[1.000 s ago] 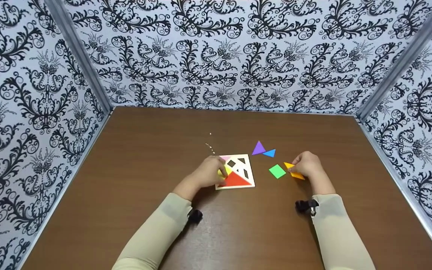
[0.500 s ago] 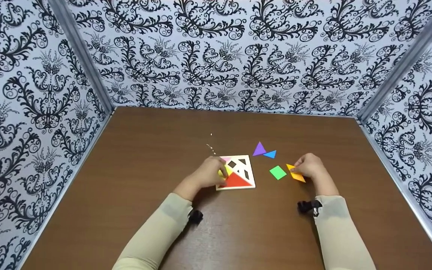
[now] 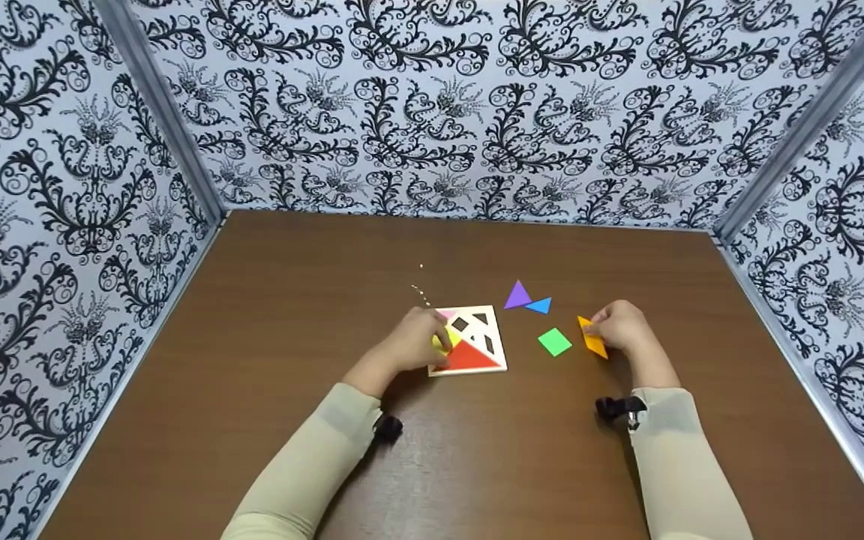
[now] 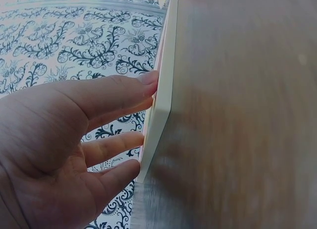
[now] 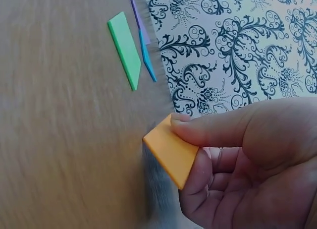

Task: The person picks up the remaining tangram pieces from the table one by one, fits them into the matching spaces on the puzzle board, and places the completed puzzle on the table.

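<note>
"Orange piece (image 5: pixel 171 150), where is it?"

"Right in the right grip (image 3: pixel 622 325), pinched between thumb and curled fingers! It's tilted, pointing out to the left of that grip; I can't tell whether its lower edge touches the table (image 3: pixel 522 450)."

"And around it?"

"Just left of the right grip, a green square (image 3: pixel 555 342), flat on the table. Farther left and beyond, a blue triangle (image 3: pixel 540 305), and right beside that a purple triangle (image 3: pixel 518 295)!"

"Now the left grip (image 3: pixel 413 339), call it!"

"Loose, fingers extended, tips resting on the pale board (image 3: pixel 499 349)! The board sits under those fingertips and reaches out to the right of them."

"What's in the board?"

"Red triangle (image 3: pixel 468 357) on the near side, just right of the left grip. Yellow piece (image 3: pixel 454 340) partly hidden by the fingers, a bit of a pink piece (image 3: pixel 446 313) past them, and dark cutouts (image 3: pixel 460 324) over to the right!"

"And farther out?"

"Behind each grip, a light sleeve with a black device (image 3: pixel 613 409) at the cuff; well beyond both grips, the patterned wall (image 3: pixel 432 112), black scrolls on white!"
</note>
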Action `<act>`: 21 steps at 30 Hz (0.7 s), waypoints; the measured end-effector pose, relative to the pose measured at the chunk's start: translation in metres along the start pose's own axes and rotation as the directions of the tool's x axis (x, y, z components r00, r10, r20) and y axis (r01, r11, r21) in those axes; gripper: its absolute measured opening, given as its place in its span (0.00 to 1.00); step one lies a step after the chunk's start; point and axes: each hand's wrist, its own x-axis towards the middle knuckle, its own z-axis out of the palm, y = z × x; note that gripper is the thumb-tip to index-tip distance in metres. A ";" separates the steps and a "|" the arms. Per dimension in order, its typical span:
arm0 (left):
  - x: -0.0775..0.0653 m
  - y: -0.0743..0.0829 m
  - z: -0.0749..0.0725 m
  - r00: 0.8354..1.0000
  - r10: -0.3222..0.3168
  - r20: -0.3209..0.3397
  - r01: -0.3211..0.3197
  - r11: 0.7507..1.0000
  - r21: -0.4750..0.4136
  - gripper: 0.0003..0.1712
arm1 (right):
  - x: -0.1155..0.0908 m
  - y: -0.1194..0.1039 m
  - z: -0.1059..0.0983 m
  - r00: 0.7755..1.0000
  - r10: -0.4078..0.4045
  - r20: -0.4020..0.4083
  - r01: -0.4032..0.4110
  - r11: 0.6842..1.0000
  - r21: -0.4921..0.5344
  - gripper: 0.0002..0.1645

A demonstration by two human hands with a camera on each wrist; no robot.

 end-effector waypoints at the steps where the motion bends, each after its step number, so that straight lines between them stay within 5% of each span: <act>1: -0.001 0.000 0.000 1.000 -0.001 0.003 0.001 1.000 0.002 0.10 | 0.000 0.000 0.000 1.000 0.000 0.003 0.000 1.000 0.025 0.13; 9: -0.001 0.000 0.001 1.000 -0.004 0.003 0.004 1.000 0.008 0.10 | -0.003 -0.002 -0.002 0.999 -0.032 0.007 0.029 0.972 0.234 0.17; 21: 0.002 0.000 0.000 1.000 -0.009 0.013 0.010 1.000 -0.013 0.09 | -0.006 -0.018 0.008 0.993 -0.108 0.049 0.084 0.930 0.357 0.16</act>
